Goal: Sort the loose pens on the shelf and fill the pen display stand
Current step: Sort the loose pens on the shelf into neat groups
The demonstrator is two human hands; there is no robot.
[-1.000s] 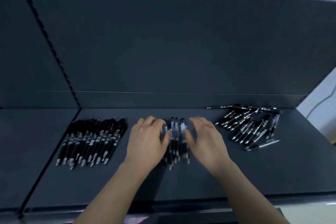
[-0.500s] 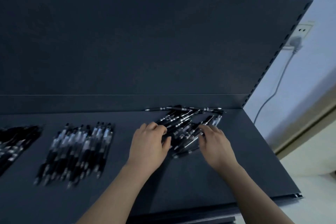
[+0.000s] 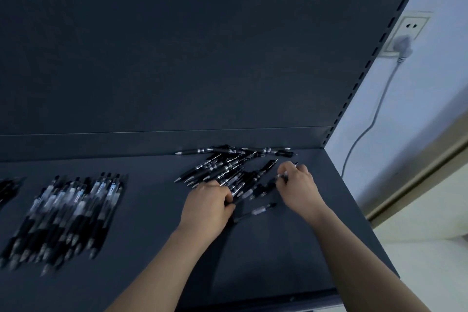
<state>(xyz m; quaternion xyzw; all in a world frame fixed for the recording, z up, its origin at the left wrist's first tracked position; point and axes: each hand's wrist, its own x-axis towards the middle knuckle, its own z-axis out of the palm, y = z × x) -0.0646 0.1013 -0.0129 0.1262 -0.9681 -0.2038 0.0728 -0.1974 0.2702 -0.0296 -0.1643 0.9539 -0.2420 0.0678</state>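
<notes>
Shelf dark, wide under both forearms. Sorted row of pens lay well off from left fingers, tips toward front edge; another group just cut by frame edge. Loose pile remained unsorted between and beyond both sets of fingers. Display stand not in view; judged filling not yet begun. Left hand palm down, fingers curled onto near edge of pile. Right hand fingers bent, pinching single pen. Stray pen lay just below fingers.

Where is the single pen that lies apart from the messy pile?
In the head view, the single pen lies on the shelf between the left hand and right hand, just in front of the messy pile.
</notes>
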